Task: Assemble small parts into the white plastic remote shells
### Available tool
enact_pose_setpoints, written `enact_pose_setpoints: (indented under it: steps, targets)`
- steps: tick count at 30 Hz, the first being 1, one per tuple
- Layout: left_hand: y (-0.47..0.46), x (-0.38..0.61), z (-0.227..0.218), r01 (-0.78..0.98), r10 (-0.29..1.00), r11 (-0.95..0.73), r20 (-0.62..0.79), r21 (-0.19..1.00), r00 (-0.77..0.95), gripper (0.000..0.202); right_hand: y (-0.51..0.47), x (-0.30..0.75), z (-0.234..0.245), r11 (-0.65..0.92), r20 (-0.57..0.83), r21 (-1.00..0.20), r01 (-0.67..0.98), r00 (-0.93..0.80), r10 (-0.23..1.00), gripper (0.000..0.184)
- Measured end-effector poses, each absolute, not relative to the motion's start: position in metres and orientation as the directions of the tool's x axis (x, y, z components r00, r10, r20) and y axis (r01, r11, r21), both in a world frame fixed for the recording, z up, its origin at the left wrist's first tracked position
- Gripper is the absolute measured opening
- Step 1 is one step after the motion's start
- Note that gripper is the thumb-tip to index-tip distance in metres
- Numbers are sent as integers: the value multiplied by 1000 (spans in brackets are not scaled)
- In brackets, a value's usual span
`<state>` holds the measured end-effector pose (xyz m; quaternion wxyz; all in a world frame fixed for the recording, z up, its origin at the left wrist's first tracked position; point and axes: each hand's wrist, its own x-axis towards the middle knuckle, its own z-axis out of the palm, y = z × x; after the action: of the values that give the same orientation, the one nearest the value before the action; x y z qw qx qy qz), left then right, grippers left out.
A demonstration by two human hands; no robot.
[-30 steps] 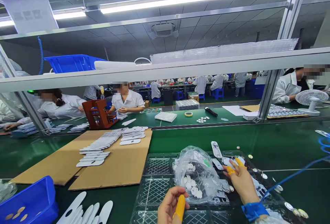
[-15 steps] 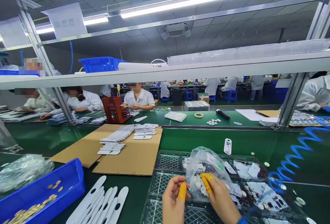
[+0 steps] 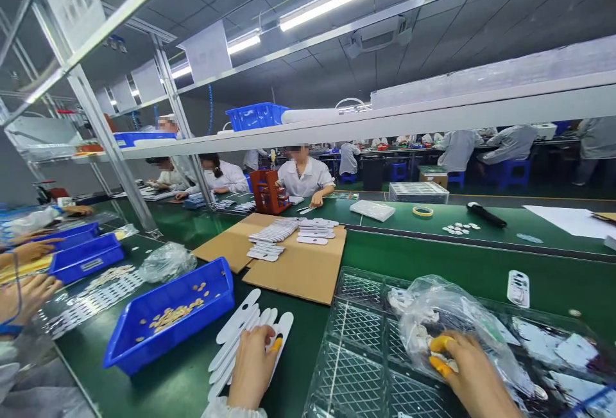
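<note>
My left hand (image 3: pixel 250 366), with a yellow finger cot on one fingertip, grips a fanned stack of long white plastic strips (image 3: pixel 245 334) on the green bench. My right hand (image 3: pixel 469 370), with yellow cots on two fingers, pinches a small white part (image 3: pixel 450 363) through or inside a transparent plastic bag (image 3: pixel 452 315). The bag holds several more white parts and lies on a transparent ribbed plastic tray (image 3: pixel 356 354). Flat white pieces (image 3: pixel 572 350) lie further right in the tray, partly dark and hard to make out.
A blue bin of gold discs (image 3: pixel 168 315) stands left of the strips. Cardboard sheets (image 3: pixel 298 270) carry rows of white pieces ahead. A white remote-like part (image 3: pixel 518 288) lies right of the tray. A co-worker's hands (image 3: pixel 24 296) work at far left near blue trays.
The view has swung left. My left hand has moved off the bag onto the white strips, while my right hand stays at the bag. The blue bin now shows fully.
</note>
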<state>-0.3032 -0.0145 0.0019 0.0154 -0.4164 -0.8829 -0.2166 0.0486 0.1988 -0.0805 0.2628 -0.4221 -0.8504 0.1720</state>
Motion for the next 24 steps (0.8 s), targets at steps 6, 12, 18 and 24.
enact_pose_setpoints:
  steps: [6,12,18,24]
  targets:
    - [-6,-290,-7,814,783,545,226,201,-580,22,184,44,-64,483,313,-695,533,-381,870,20]
    - [22,-263,26,753,814,301,253,584,-522,15,187,42,-55,355,267,-887,294,-300,916,28]
    - [69,-166,69,279,960,-131,192,951,-206,18,178,39,-26,449,353,-843,294,-327,877,21]
    - [108,-93,42,-138,998,-47,42,989,-40,32,178,31,-15,456,392,-792,406,-235,889,18]
